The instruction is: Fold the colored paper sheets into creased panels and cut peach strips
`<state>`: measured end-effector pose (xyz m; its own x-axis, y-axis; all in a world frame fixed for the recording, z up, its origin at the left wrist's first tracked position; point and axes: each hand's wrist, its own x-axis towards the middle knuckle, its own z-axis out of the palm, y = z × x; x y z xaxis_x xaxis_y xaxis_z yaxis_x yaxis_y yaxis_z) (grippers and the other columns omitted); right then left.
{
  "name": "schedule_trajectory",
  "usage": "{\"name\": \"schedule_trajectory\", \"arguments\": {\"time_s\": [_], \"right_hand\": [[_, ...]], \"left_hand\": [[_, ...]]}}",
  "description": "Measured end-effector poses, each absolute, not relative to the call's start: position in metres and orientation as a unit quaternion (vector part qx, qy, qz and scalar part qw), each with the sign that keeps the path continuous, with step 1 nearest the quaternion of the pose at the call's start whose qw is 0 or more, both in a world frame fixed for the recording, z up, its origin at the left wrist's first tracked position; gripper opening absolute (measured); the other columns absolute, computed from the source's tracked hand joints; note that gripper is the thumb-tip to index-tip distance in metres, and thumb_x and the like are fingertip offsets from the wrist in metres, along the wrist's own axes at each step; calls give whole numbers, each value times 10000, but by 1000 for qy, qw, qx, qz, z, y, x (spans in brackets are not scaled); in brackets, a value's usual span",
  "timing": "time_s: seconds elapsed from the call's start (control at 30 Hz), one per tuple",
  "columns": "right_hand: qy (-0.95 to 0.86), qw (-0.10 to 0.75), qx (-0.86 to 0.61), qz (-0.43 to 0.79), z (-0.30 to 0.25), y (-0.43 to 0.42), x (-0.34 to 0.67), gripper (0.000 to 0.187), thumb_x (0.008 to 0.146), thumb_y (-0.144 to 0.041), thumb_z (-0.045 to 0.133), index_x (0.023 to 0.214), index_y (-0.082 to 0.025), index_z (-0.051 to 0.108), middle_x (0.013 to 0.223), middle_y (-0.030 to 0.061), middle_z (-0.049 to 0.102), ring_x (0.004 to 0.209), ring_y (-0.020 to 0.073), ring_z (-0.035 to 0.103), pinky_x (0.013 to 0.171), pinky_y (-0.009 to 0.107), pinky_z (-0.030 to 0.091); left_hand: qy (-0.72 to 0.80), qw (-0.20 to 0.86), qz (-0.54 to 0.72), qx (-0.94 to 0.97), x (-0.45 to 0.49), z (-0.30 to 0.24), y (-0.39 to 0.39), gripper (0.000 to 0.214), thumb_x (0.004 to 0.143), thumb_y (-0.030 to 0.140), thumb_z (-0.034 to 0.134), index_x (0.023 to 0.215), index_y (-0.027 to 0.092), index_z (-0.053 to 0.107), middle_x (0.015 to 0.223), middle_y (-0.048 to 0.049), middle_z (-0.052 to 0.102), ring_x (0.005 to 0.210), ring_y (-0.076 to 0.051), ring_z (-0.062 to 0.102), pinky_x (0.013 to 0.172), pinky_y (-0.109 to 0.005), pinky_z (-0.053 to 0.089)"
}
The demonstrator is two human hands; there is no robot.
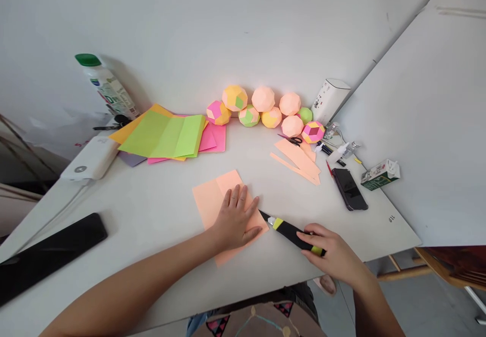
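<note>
A sheet of peach paper (pixel 208 196) lies at the middle of the table, with a crease or edge running across it. My left hand (pixel 236 220) rests flat on it with the fingers spread. At its right, my right hand (pixel 328 251) grips the rear of a black and yellow utility knife (pixel 290 231). The dark blade points up and left, its tip at the paper's right edge; whether it touches the paper I cannot tell.
Green, orange and pink paper sheets (pixel 163 137) lie at the back left. Several faceted paper balls (pixel 262 99) line the wall. Scissors (pixel 295 140) sit by peach offcuts (pixel 298 159). A phone (pixel 349 189), small carton (pixel 380 175) and glue bottle (pixel 337 153) stand right; a black case (pixel 53 256) lies left.
</note>
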<state>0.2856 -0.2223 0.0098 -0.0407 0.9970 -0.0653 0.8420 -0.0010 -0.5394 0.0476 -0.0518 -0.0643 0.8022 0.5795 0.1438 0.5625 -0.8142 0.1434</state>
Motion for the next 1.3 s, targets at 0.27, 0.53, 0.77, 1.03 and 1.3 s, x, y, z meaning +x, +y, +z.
{"name": "schedule_trajectory", "arguments": {"time_s": [0.27, 0.53, 0.77, 1.03, 1.3], "right_hand": [[-713, 168, -658, 177, 6, -200, 284, 354, 840, -205, 541, 1177, -248, 642, 1119, 69, 622, 925, 167, 651, 765, 269, 560], [-724, 172, -648, 161, 8, -180, 281, 338, 828, -221, 577, 1154, -264, 658, 1093, 59, 642, 920, 178, 660, 774, 283, 569], [-719, 171, -648, 182, 8, -186, 282, 353, 841, -216, 556, 1180, -266, 640, 1123, 58, 625, 894, 163, 661, 733, 258, 570], [-736, 171, -636, 160, 4, -171, 278, 348, 857, -222, 519, 1183, -253, 635, 1107, 70, 629, 812, 156, 664, 708, 283, 570], [-760, 161, -618, 123, 0, -139, 276, 334, 849, -246, 529, 1160, -234, 649, 1088, 81, 639, 834, 174, 664, 721, 310, 570]], "left_hand": [[303, 42, 86, 948, 48, -65, -52, 816, 822, 717, 309, 1444, 189, 312, 1527, -170, 216, 1391, -433, 116, 1083, -562, 92], [301, 45, 106, 947, 49, -61, -50, 913, 811, 743, 269, 1369, 32, 394, 1473, -233, 307, 1387, -409, 160, 1092, -538, 146], [332, 60, 119, 934, 47, -53, -17, 419, 912, 483, 355, 950, 147, 602, 1394, -168, 441, 1304, -313, 365, 1051, -466, 314], [360, 58, 127, 923, 46, -67, -5, 689, 785, 668, 461, 1145, 82, 504, 1466, -255, 297, 1386, -368, 221, 1119, -519, 201], [358, 58, 143, 921, 45, -74, -5, 687, 787, 694, 430, 1147, 114, 511, 1490, -223, 275, 1399, -352, 197, 1113, -521, 203]]}}
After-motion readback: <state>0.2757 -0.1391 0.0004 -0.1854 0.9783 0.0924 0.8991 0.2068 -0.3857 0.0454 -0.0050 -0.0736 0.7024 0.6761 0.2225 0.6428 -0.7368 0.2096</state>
